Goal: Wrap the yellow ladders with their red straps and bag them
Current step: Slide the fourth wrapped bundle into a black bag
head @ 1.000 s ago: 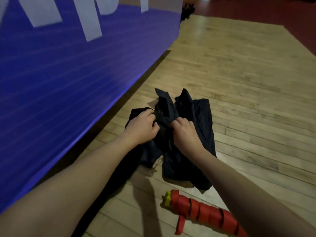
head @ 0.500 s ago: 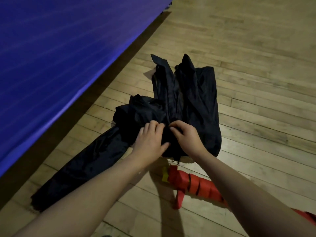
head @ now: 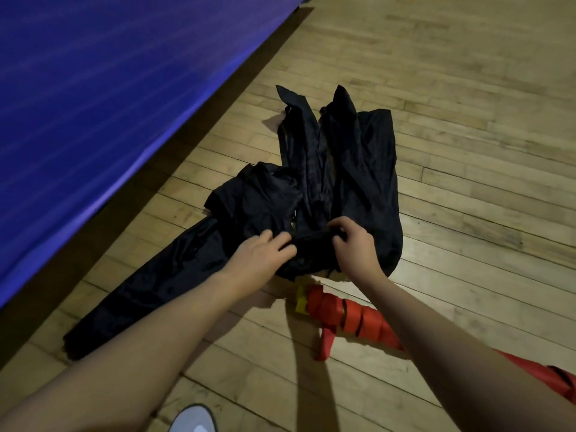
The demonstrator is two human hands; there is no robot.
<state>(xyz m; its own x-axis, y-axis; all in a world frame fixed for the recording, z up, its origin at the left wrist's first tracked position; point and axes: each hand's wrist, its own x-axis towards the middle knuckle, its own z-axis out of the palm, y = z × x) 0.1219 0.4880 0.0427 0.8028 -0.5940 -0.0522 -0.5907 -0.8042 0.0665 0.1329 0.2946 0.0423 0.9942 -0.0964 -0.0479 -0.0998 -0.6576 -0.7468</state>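
Bagging step: both hands, left hand [head: 260, 258] and right hand [head: 353, 249], grip pinching the black bag [head: 358, 182], must next find its mouth for the strapped ladder [head: 349, 319].

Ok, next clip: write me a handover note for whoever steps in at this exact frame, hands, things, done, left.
Left hand: fingers pinching the dark fabric bags piled on the wooden plank floor.
Right hand: curled grip on a bunched fold of the same fabric.
One long dark bag stretches along the floor beside the blue mat.
The yellow ladder wound in its red strap lies on the floor just in front of the pile, partly under the right forearm, one strap end loose.
Done: that ladder is wrapped.
Left: find and open a bag mouth, slide the bundle in. Other ladders are not in view.
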